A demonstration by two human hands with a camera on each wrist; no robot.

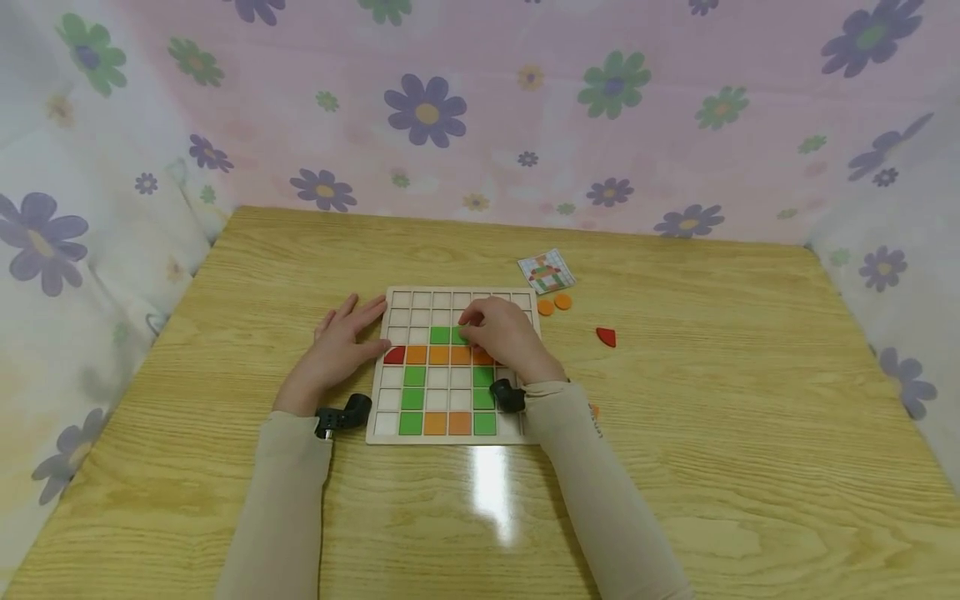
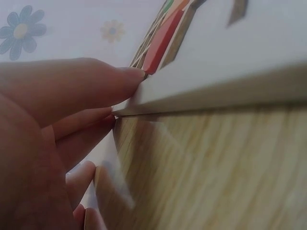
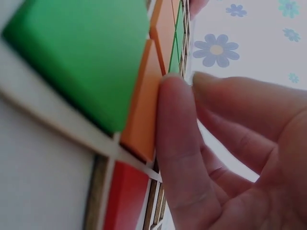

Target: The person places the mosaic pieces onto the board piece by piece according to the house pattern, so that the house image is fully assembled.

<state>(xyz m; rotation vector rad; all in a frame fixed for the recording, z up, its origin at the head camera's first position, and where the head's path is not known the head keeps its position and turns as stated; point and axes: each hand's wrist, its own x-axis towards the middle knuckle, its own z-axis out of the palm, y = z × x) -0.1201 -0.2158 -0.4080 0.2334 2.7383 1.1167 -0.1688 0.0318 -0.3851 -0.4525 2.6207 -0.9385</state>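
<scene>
My left hand (image 1: 337, 346) lies at the left side of a wooden grid board (image 1: 442, 441), fingers spread. Its thumb (image 2: 96, 81) touches the rim beside a red quarter-round tile (image 2: 163, 43), and the other fingertips sit at the board's edge. Over the board's upper right, my right hand (image 1: 510, 333) pinches a green square tile (image 1: 459, 335) with thumb and forefinger, low at its cell. Another green tile (image 1: 439, 335) is just left of it. Below runs a row of orange tiles (image 1: 438, 355); a red tile (image 3: 125, 196) shows near my right hand in the right wrist view.
Behind the board's right corner lies a picture card (image 1: 547, 271), with two orange discs (image 1: 562, 302) close by. A loose red quarter-round tile (image 1: 607, 337) rests farther right. My right sleeve partly hides an orange piece (image 1: 596, 411). Flowered cloth (image 1: 480, 158) hangs behind the table.
</scene>
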